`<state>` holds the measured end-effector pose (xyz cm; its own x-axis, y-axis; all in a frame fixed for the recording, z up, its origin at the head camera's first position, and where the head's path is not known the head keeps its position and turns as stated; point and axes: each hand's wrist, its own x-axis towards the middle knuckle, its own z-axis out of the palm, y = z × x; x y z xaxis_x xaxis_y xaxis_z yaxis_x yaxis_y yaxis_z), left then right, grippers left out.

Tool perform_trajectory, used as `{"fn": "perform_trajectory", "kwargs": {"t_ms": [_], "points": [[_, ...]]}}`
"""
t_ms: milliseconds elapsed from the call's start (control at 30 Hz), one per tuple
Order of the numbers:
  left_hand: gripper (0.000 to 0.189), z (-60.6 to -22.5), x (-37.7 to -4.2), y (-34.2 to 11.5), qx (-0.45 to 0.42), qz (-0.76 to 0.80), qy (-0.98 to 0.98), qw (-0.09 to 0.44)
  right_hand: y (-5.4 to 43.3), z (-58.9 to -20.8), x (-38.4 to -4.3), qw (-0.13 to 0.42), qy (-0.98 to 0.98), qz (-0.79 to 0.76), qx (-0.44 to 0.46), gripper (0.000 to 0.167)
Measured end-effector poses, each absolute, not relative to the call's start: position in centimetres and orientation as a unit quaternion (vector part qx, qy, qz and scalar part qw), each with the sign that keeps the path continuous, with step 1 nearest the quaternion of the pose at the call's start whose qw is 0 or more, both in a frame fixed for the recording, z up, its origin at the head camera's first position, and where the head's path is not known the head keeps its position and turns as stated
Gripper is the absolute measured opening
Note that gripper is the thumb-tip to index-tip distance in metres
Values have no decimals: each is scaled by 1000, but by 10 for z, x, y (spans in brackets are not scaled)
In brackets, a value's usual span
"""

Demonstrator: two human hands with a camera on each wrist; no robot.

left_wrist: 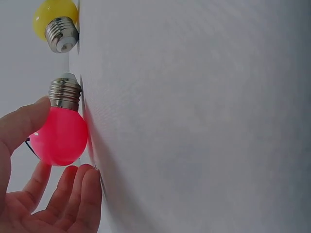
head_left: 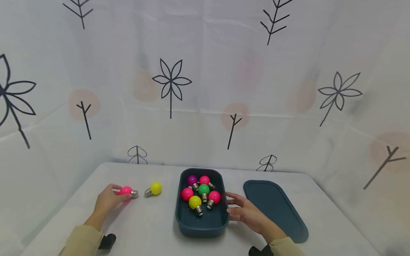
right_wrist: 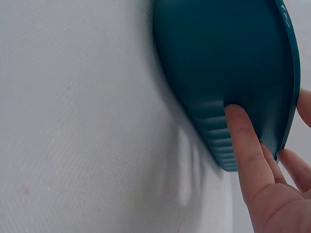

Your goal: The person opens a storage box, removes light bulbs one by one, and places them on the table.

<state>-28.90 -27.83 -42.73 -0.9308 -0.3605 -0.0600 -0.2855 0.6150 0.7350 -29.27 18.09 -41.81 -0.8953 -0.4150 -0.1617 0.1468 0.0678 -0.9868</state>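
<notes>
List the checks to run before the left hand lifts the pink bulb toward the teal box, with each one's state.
1. Left hand has its grip on the pink bulb: ok, thumb and fingers curl round it.
2. Yellow bulb apart from it: ok.
3. Right hand steadies the teal box: ok, fingers on its wall.
4. Box open, lid lying beside it: ok.
5. Room in the box: ok, near end bare.
6. Bulb off the table: cannot tell.

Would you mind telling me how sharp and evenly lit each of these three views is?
Head view: soft, even light, mild wide-angle bending at the edges, faint shadows under the hands. Left wrist view: pink bulb sharp, a narrow shadow beside it. Right wrist view: teal box crisp, its shadow soft on the cloth.
</notes>
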Motion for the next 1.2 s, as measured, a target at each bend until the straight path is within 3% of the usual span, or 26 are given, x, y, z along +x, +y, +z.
{"fn": "perform_trajectory", "kwargs": {"t_ms": [667, 1200], "points": [[81, -410, -281, -264, 154, -436, -884, 73, 181, -420, -293, 208, 699, -678, -96, 69], [62, -378, -263, -200, 44, -452, -886, 98, 180, -420, -292, 206, 702, -674, -98, 68]]}}
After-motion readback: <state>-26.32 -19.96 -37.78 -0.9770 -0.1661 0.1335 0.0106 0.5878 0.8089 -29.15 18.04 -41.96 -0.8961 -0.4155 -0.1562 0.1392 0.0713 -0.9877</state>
